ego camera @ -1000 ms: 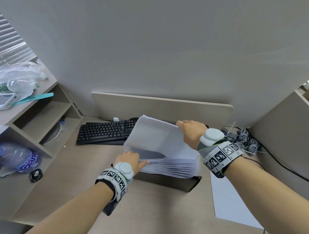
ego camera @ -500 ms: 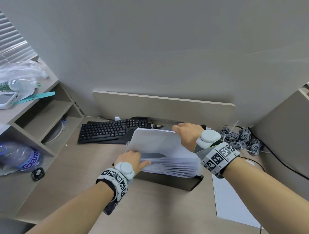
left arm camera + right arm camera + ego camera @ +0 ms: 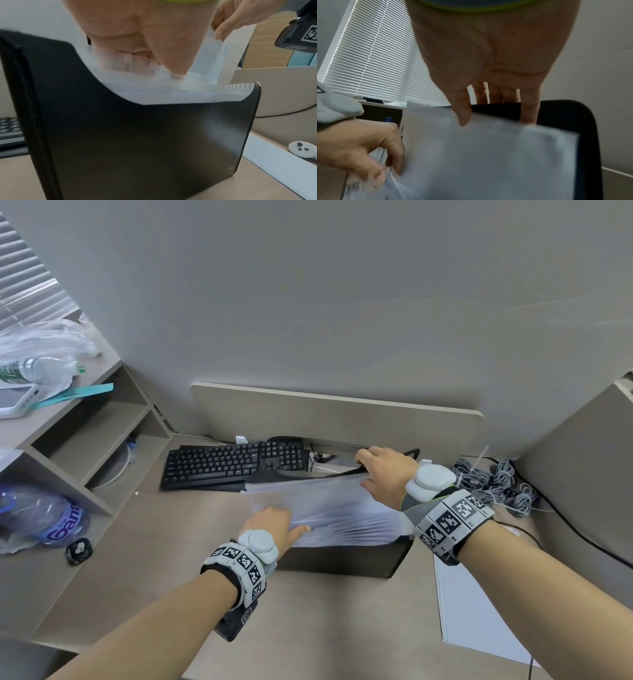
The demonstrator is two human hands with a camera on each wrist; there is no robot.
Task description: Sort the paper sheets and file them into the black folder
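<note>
Head view shows the paper sheet (image 3: 301,491) now almost fully down inside the black folder (image 3: 342,559); one second ago it stood tall above the rim, half a second ago it was partly lowered. In my judgement this sheet is nearly filed, with only its top edge still above the rear pockets. The right hand (image 3: 387,477), at 1 o'clock from the folder centre, pinches the sheet's top edge, thumb in front and fingers curled over behind it against the folder's black back flap. The left hand (image 3: 274,525), at 9 o'clock, has its fingers curled into the translucent dividers (image 3: 349,529), holding a pocket apart. The folder stands upright on the desk (image 3: 171,559), directly in front of the keyboard (image 3: 233,465). Its shell is smooth, matt black plastic with rounded corners and a scooped front edge; the dividers are thin, frosted, tabbed leaves fanned like an accordion. The sheet is plain, white and flexible. A flat stack of white sheets (image 3: 479,611) lies at 4 o'clock, awaiting filing.
</note>
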